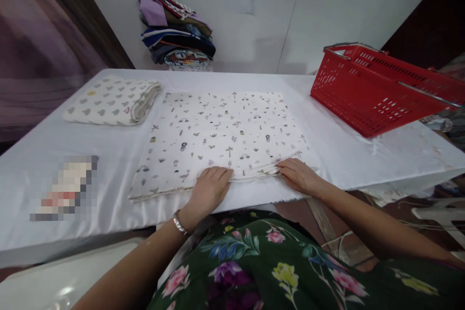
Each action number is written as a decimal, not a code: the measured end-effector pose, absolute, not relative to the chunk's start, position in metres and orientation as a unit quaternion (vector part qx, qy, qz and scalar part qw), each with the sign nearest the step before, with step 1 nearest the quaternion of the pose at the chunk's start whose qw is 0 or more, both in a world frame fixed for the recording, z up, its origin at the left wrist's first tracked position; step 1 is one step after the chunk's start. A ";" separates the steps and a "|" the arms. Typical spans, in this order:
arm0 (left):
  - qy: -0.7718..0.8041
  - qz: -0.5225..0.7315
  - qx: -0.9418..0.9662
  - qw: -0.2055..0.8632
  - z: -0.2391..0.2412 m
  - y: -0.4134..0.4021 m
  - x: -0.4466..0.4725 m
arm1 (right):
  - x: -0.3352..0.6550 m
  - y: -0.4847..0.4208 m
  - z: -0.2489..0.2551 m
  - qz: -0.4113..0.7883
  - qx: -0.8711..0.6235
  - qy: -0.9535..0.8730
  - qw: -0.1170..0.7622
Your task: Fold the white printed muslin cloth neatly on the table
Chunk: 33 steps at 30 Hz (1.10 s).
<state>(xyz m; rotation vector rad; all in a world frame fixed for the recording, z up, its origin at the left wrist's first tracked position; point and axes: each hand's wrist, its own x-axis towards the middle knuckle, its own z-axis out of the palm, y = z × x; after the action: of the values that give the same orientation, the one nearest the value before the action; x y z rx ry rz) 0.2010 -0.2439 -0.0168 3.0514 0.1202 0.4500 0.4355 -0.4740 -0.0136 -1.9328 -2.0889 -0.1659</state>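
A white cloth printed with small palm trees, flamingos and rainbows lies spread in a layered rectangle in front of me. My left hand is at the middle of its near edge, fingers together and bent over the layers. Farther right on that same edge, my right hand has its fingers closed on the cloth near the corner. Between the hands the edge shows loose, slightly raised folds. Both thumbs are mostly hidden. A bracelet circles my left wrist.
A folded white cloth with grey prints lies at the back left. A pixelated flat object is at the left front. A red plastic basket stands right on the white-covered table. Behind it is a stack of folded fabrics.
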 end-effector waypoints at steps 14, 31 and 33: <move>-0.070 0.118 0.990 -0.004 -0.022 -0.316 0.306 | 0.430 -0.474 -0.007 -0.035 -0.704 -0.697 0.134; -0.015 0.097 0.991 0.096 -0.017 -0.309 0.308 | 0.479 -0.566 -0.037 -0.141 -0.806 -0.549 0.168; -0.005 0.093 0.989 0.114 -0.015 -0.307 0.309 | 0.481 -0.568 -0.038 -0.136 -0.802 -0.559 0.158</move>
<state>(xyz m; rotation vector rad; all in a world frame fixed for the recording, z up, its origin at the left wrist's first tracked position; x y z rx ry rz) 0.3090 -0.3074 -0.0155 2.9011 -0.0152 0.2719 0.4808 -0.5678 -0.0381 -2.2955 -1.6000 -0.3884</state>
